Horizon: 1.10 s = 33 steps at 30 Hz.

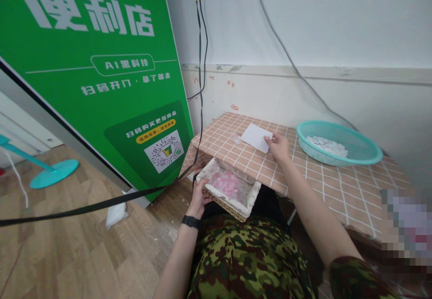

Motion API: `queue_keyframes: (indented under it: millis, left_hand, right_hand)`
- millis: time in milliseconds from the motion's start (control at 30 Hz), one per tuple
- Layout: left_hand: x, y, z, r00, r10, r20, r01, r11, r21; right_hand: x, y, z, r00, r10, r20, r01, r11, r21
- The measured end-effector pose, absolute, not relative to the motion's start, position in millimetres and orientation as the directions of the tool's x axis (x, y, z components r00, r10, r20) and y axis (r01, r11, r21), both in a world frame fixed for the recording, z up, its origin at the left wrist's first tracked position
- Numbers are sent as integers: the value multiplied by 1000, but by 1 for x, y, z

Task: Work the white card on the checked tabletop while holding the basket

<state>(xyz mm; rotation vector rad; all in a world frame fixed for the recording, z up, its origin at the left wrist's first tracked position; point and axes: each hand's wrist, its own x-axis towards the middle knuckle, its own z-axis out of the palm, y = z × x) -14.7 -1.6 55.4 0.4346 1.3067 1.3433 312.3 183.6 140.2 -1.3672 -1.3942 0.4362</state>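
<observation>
My left hand (200, 198) grips the near left side of a small woven basket (251, 195), which has a pale patterned cloth lining. Pink and whitish bits (226, 183) lie in it; I cannot make out what they are. The basket is held just below the table's front edge. On the tabletop, my right hand (278, 147) pinches the right edge of a white sheet of paper or card (255, 137) between thumb and fingers. The sheet lies nearly flat on the checked cloth.
A turquoise plastic colander (357, 155) holding white paper-like pieces (327, 147) stands on the brown checked tablecloth (219, 141). At left rises a green vending cabinet (101, 101). A dark strap (135, 195) crosses low in front of it. A white wad (116, 214) lies on the floor.
</observation>
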Motion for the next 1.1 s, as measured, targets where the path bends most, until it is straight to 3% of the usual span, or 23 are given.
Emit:
queue_keyframes:
  millis: [633,1100]
  left_hand:
    - [-15,-1,55,-281,856,-434,-460,276,844]
    - [-15,-3,58,-272,860,-432,-442,288,850]
  right_hand:
    - [283,164,154,-62,873,483,480,450,-753]
    - [286,160,160,-86,897,434,414,428,-803]
